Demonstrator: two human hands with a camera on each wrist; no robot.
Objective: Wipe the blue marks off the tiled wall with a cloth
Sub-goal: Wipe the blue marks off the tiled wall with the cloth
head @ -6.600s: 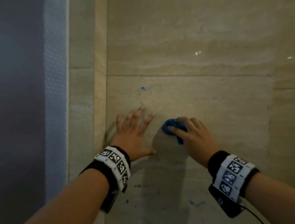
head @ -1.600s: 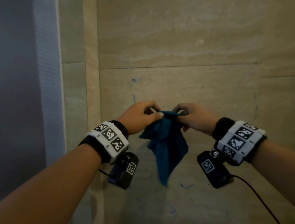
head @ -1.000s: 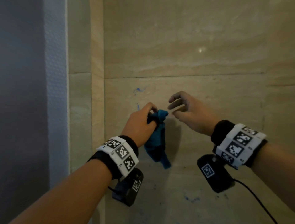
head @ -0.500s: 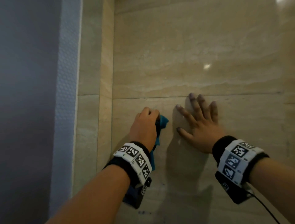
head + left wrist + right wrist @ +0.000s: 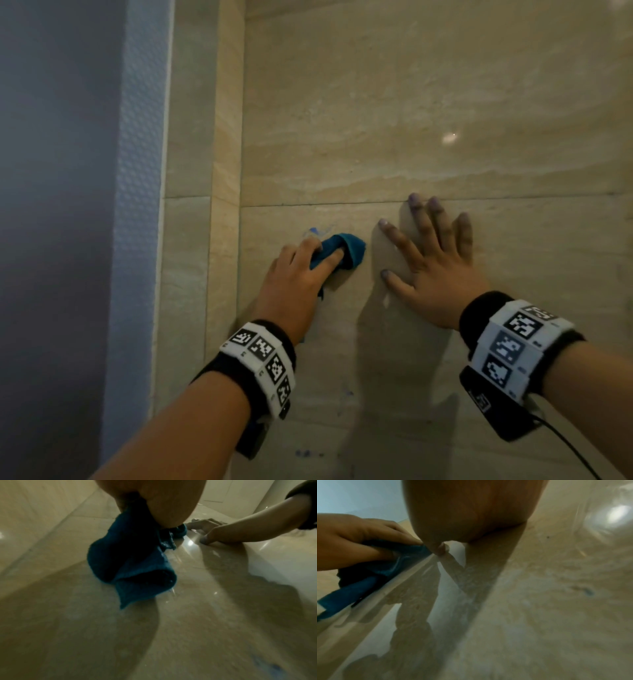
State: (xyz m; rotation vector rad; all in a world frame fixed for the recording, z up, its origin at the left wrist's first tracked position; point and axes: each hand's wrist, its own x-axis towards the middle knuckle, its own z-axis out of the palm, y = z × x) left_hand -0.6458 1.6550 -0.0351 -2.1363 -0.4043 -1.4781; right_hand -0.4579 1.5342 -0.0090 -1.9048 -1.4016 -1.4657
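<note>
My left hand grips a bunched blue cloth and presses it against the beige tiled wall. Just above the cloth a pale blue smear shows on the tile. From the left wrist view the cloth hangs in folds below my palm. My right hand lies flat on the wall to the right of the cloth, fingers spread. Faint blue marks sit low on the tile near my left wrist, and another mark appears in the right wrist view.
A tiled corner column stands just left of the cloth, with a grey textured wall beyond it. A horizontal grout line runs above both hands. A cable trails from my right wrist camera.
The cloth passed from both hands into my left hand alone. My right hand let go and went flat on the wall. My left hand now rubs the cloth slightly rightward, uncovering the smear.
</note>
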